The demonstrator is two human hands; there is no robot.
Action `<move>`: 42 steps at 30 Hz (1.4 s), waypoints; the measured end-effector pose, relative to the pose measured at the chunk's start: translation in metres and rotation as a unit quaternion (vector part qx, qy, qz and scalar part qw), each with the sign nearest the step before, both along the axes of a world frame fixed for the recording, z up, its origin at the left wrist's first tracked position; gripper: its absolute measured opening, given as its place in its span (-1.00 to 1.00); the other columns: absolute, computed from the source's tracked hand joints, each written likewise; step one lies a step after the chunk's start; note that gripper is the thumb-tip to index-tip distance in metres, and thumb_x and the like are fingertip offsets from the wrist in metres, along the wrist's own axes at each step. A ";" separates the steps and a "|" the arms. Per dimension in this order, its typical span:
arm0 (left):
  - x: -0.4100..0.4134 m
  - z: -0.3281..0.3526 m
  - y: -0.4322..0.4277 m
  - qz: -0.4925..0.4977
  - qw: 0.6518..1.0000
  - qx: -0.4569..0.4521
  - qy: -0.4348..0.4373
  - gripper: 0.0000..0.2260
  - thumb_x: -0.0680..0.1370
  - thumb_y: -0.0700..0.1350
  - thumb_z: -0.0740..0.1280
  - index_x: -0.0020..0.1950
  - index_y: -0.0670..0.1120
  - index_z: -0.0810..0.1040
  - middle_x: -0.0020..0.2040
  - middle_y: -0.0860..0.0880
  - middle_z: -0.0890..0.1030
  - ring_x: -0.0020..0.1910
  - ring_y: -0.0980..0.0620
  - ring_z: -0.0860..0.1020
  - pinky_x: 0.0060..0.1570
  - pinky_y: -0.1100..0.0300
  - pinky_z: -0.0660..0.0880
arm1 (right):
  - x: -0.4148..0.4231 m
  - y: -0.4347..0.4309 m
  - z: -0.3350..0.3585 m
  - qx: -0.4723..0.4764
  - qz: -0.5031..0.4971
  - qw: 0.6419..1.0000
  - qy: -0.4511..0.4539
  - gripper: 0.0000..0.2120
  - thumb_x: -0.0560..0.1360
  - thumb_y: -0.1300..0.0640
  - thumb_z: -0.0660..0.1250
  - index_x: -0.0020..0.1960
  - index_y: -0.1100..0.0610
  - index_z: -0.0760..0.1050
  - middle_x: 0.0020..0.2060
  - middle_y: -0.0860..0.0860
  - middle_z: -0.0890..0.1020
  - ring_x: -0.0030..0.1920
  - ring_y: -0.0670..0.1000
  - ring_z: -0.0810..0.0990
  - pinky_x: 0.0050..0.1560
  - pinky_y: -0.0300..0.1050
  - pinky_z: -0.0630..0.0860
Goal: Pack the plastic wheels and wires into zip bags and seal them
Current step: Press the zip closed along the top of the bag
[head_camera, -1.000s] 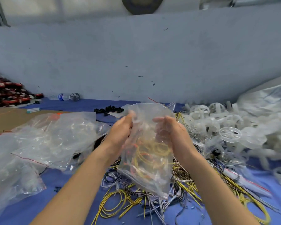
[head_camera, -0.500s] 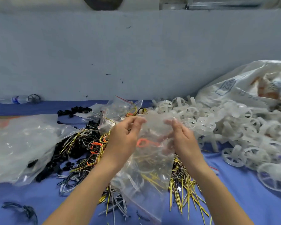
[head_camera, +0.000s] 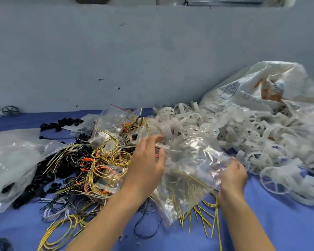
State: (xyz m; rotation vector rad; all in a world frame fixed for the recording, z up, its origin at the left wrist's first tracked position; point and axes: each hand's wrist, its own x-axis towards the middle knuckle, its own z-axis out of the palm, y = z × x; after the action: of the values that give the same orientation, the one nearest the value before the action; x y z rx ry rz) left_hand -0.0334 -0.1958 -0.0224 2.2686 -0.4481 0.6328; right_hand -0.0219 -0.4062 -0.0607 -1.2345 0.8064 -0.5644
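While spread against the zip bag [head_camera: 192, 160], left fingers [head_camera: 151, 141] empty; right fingers [head_camera: 234, 163] pinching its edge.

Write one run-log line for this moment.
left hand: open beside zip bag | right hand: grips its edge | inside: yellow wires

One head-worn camera looks forward and down, close over the blue table [head_camera: 279, 223], facing a wall [head_camera: 152, 60].
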 end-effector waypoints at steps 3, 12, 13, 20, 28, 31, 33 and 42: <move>-0.011 -0.038 -0.003 0.016 0.997 0.070 0.004 -0.69 0.63 -0.01 0.15 0.38 0.06 0.34 0.25 0.13 0.41 0.24 0.19 0.35 0.29 0.19 0.34 | -0.018 0.003 -0.006 -0.171 -0.094 0.981 -0.012 -0.50 0.55 0.17 0.12 0.49 0.16 0.29 0.40 0.18 0.43 0.34 0.17 0.43 0.22 0.00 0.35; -0.002 -0.084 -0.005 0.025 0.974 0.223 0.045 -0.55 0.65 0.11 -0.01 0.52 0.02 0.21 0.48 0.04 0.28 0.50 0.07 0.15 0.52 0.11 0.01 | -0.001 0.051 -0.022 -0.626 0.310 0.715 -0.039 -0.54 0.66 0.05 0.12 0.55 -0.02 0.23 0.53 -0.03 0.28 0.56 0.01 0.14 0.56 0.02 0.05; -0.001 -0.087 -0.003 0.035 0.966 0.252 0.044 -0.54 0.65 0.11 -0.02 0.53 0.02 0.20 0.50 0.03 0.27 0.51 0.05 0.15 0.53 0.08 0.00 | 0.005 0.053 -0.029 -0.644 0.341 0.684 0.016 -0.54 0.68 -0.01 0.05 0.58 -0.04 0.18 0.57 -0.03 0.20 0.59 0.01 0.05 0.57 0.04 -0.06; -0.001 -0.089 0.005 0.054 0.990 0.122 0.034 -0.68 0.64 0.00 0.09 0.38 0.04 0.39 0.33 0.10 0.41 0.33 0.14 0.34 0.36 0.18 0.31 | 0.016 0.042 -0.049 -0.585 0.326 0.727 0.152 -0.53 0.69 -0.09 -0.06 0.56 -0.06 0.23 0.58 -0.07 0.18 0.59 0.00 0.04 0.57 0.07 -0.15; 0.002 -0.081 0.038 0.129 0.985 0.098 0.056 -0.85 0.56 -0.13 0.23 -0.01 0.06 0.57 -0.05 0.17 0.55 0.04 0.08 0.46 0.18 0.15 0.30 | 0.015 0.032 -0.043 -0.539 0.213 0.789 0.203 -0.49 0.64 -0.05 0.04 0.58 0.02 0.18 0.58 0.04 0.19 0.59 0.09 0.03 0.56 0.21 -0.19; -0.001 -0.079 0.033 0.111 0.986 0.106 0.062 -0.76 0.52 -0.06 0.11 -0.04 0.07 0.58 -0.06 0.17 0.53 0.04 0.10 0.43 0.23 0.11 0.31 | 0.010 0.036 -0.036 -0.531 0.186 0.825 0.053 -0.58 0.62 0.10 0.16 0.47 0.06 0.36 0.42 0.04 0.43 0.46 0.01 0.27 0.51 0.06 0.12; -0.002 -0.078 0.028 0.099 0.987 0.113 0.058 -0.73 0.51 -0.03 0.08 -0.05 0.09 0.57 -0.05 0.17 0.52 0.05 0.11 0.42 0.25 0.10 0.31 | 0.005 0.045 -0.030 -0.512 0.217 0.830 -0.057 -0.68 0.62 0.14 0.19 0.36 0.02 0.46 0.24 -0.07 0.55 0.27 -0.10 0.43 0.32 -0.13 0.34; -0.006 -0.084 0.024 0.123 0.983 0.127 0.050 -0.75 0.33 -0.36 0.42 -0.31 0.02 0.60 -0.05 0.03 0.59 0.06 -0.02 0.50 0.23 -0.19 0.41 | -0.001 0.065 -0.040 -0.505 0.350 0.782 -0.102 -0.78 0.62 0.16 0.24 0.21 -0.03 0.54 0.05 -0.20 0.58 0.06 -0.20 0.50 0.08 -0.30 0.40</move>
State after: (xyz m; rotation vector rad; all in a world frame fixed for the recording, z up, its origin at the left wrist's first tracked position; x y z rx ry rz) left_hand -0.0390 -0.1718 -0.1062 2.6128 -0.2084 0.6079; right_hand -0.0229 -0.3409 -0.1003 -2.2582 -0.2807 -0.4851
